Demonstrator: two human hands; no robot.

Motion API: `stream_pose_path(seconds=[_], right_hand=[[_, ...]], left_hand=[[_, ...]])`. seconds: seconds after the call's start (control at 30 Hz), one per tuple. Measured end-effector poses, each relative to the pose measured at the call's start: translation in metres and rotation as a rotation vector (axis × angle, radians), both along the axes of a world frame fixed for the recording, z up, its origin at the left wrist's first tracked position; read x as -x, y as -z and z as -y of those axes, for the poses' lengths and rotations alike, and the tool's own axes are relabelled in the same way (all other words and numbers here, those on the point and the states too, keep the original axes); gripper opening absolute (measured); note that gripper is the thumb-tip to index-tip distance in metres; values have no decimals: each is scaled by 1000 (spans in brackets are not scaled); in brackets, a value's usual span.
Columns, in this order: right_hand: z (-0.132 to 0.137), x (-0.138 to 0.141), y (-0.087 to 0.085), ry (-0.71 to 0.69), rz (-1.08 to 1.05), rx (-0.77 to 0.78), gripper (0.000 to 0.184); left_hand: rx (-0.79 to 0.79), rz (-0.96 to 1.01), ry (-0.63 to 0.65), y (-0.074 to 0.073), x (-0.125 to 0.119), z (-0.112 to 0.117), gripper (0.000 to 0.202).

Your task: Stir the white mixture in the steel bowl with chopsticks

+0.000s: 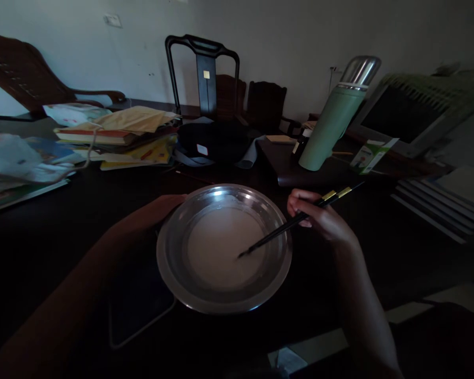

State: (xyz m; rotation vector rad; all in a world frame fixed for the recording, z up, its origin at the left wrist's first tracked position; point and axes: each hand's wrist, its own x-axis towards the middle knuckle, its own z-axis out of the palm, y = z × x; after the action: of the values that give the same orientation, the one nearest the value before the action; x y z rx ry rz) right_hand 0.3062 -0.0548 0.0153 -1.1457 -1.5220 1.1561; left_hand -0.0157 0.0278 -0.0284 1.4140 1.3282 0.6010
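Observation:
A round metal basin (224, 302) sits on the dark table in front of me, with a pale, milky-looking liquid (221, 245) in it. My left hand (160, 208) holds the basin at its far left side, its fingertips partly hidden behind the rim. My right hand (314, 210) is closed around a pair of black chopsticks (286, 225) with gold bands. The chopsticks slant down to the left across the right rim, and their tips meet the liquid. A dark phone or tablet-like slab (140, 302) lies beside the basin, below my left wrist.
Stacked books and papers (122, 131) lie at the back left. A black bag or cap-like bundle (213, 139) is behind the basin. A green thermos (332, 121) stands at the back right near a small box (369, 157). Further right are stacked books (438, 202) and a covered screen (406, 110).

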Motion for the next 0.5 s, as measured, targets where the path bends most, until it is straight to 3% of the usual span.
stream_pose_path(seconds=[0.1, 0.13, 0.27, 0.33, 0.5], right_hand=[[-5, 11, 5, 165, -26, -89, 26], [-5, 15, 6, 140, -15, -99, 25], [2, 17, 4, -201, 37, -12, 26], [2, 10, 3, -236, 25, 16, 27], [-12, 4, 9, 44, -54, -53, 26]], left_hand=[[-15, 14, 3, 0, 0, -1, 50], [-23, 15, 5, 1, 0, -2, 47], [-35, 9, 4, 3, 1, -4, 41], [-37, 36, 6, 5, 2, -5, 41], [-37, 38, 11, 3, 2, -6, 41]])
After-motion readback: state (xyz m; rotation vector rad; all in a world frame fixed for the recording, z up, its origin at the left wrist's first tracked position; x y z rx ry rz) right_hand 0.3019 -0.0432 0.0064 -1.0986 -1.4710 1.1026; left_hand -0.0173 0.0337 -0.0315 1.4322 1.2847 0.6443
